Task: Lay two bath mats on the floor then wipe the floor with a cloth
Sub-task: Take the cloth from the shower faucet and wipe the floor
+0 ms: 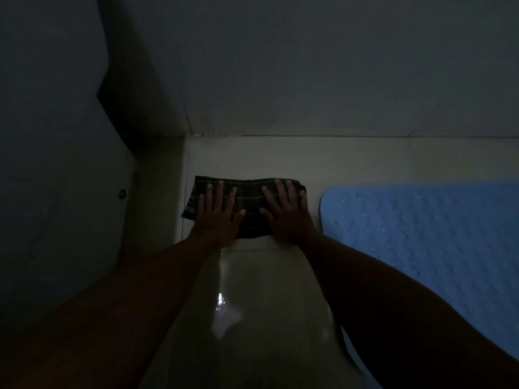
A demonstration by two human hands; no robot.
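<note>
On the pale tiled floor (252, 290), close to the foot of the wall (309, 80), the person's fingers lie spread and flat, pressed down on a dark checked cloth (248, 200) and gripping nothing. The left hand (217, 213) covers the cloth's left half; the right hand (286, 211) covers its right half, thumbs pointing toward each other. Both forearms reach in from the lower edge. A blue bath mat (427, 242) with a dimpled surface lies flat just beside the cloth, on the right. Light is poor; a door panel (56, 164) stands left. A bright glare marks the tiles between the arms.
</note>
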